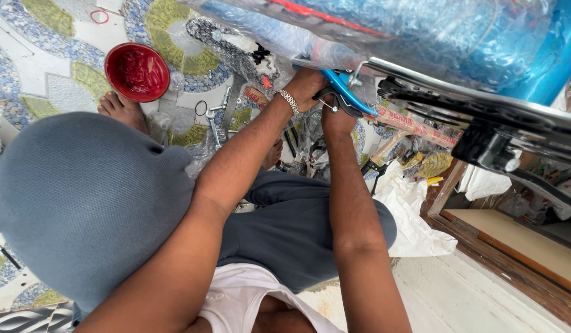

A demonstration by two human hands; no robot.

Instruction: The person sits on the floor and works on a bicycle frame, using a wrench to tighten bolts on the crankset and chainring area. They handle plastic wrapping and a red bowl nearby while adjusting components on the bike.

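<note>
Gripping blue-handled pliers [344, 95] in right hand [336, 117], left hand [305, 83] grip closed on bubble-wrapped bicycle frame [421, 37]

bike repair workshop — spanners [216, 120], chain [227, 49], bubble-wrapped frame [421, 31] on patterned floor [26, 55].

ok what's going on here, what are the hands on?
A person crouches on a patterned tile floor, working on a bubble-wrapped blue bicycle frame. Both hands are up at the frame: the left hand, with a metal bracelet on its wrist, and the right hand meet at a blue-handled tool against a metal part. Exactly which hand grips it is hard to tell. On the floor lie a red bowl, a bicycle chain and a few wrenches.
</note>
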